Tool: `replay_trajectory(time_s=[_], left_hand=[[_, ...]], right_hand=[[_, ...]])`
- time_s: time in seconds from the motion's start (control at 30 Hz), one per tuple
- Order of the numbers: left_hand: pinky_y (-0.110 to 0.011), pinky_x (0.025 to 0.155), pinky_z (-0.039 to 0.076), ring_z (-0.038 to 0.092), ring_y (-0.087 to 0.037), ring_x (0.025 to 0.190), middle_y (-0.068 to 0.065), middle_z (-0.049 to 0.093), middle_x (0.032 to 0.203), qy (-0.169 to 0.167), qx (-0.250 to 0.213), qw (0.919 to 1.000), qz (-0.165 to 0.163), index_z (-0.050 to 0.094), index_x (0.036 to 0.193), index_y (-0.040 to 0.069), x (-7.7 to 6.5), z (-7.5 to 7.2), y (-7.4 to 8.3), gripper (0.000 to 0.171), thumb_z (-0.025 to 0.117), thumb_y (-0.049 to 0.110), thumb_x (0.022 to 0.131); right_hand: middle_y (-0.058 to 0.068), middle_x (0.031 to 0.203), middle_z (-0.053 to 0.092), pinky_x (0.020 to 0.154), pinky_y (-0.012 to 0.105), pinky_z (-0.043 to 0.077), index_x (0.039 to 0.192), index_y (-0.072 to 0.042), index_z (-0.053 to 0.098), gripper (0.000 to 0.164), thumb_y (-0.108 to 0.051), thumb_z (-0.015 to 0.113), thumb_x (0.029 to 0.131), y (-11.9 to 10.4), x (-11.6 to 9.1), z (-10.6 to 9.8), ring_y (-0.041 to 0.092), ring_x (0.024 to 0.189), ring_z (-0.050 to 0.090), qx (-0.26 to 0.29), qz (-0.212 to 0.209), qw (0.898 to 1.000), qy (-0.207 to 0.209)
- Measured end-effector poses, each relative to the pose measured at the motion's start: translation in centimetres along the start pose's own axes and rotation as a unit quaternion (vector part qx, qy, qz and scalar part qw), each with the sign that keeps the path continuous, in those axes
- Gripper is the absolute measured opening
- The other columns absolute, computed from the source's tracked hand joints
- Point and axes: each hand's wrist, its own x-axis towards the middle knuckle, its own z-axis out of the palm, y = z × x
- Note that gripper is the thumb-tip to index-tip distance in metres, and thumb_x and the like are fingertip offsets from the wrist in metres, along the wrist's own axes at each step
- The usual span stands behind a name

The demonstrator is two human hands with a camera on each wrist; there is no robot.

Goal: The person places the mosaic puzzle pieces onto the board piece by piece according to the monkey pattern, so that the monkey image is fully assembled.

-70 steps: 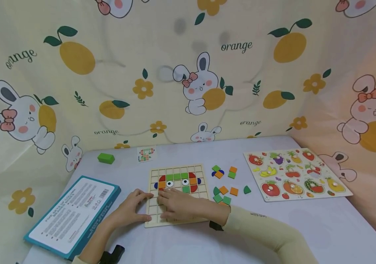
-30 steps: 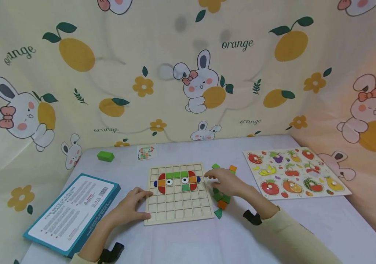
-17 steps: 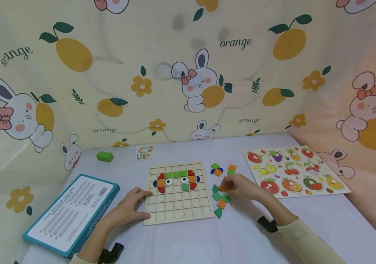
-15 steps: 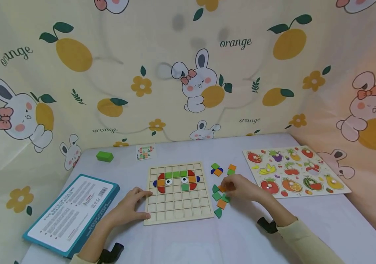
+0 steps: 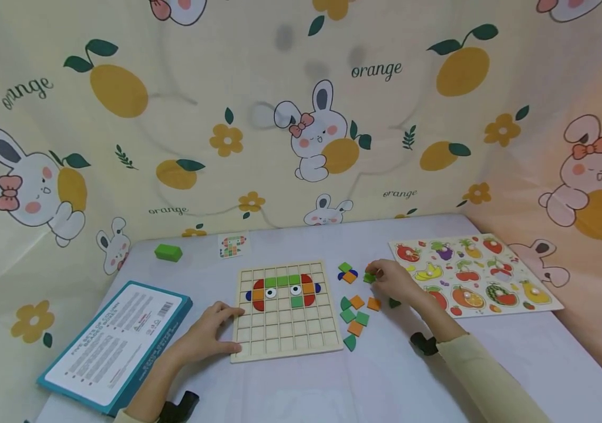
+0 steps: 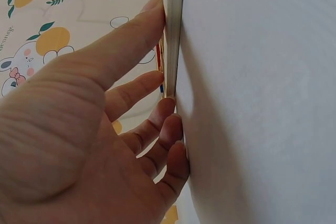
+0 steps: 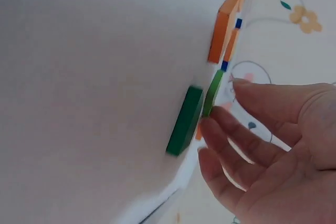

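Observation:
A wooden grid board (image 5: pixel 279 326) lies mid-table, bearing red, green, orange and blue tiles and two eye tiles in its upper rows. My left hand (image 5: pixel 202 335) rests at its left side, thumb by the near corner and index finger on the edge. In the left wrist view, the other fingertips sit low beside the board. My right hand (image 5: pixel 397 283) is at a light green square tile (image 5: pixel 369 277) right of the board, fingertips right at its edge. The right wrist view shows thumb (image 7: pixel 252 90) and fingers spread apart near that green tile (image 7: pixel 212 93).
Loose green, orange and blue tiles (image 5: pixel 362 319) lie between board and right hand. Behind that hand lies a fruit puzzle board (image 5: pixel 467 288). A blue box (image 5: pixel 115 346) is at left, a green block (image 5: pixel 168 252) and pattern card (image 5: pixel 234 245) at the back.
My right hand has left the grid board, passed over the loose tiles by the orange ones, and moved back to the light green tile. My left hand has stayed at the board.

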Motion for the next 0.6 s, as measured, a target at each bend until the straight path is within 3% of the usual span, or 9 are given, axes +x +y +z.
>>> replay_trajectory(time_s=[0.3,0.6], left_hand=[[-0.046,0.097,0.043,0.044,-0.020,0.108,-0.001,0.049,0.117,-0.001,-0.001,1.0000,0.001,0.057,0.138,0.013,0.07,-0.02,0.14,0.074,0.088,0.036,0.074],[-0.046,0.097,0.043,0.044,-0.021,0.108,-0.002,0.049,0.116,0.000,-0.006,1.0000,-0.001,0.058,0.137,0.012,-0.13,-0.05,0.26,0.074,0.088,0.035,0.074]], right_hand=[[0.011,0.099,0.062,0.085,0.045,0.050,0.114,0.001,0.068,0.029,0.005,0.067,0.085,-0.15,0.88,0.85,0.027,0.089,0.054,-0.079,0.012,0.997,-0.016],[0.011,0.095,0.059,0.084,0.044,0.050,0.104,0.002,0.069,0.022,0.006,0.071,0.083,-0.71,0.72,0.73,0.026,0.086,0.054,-0.099,0.000,0.995,-0.018]])
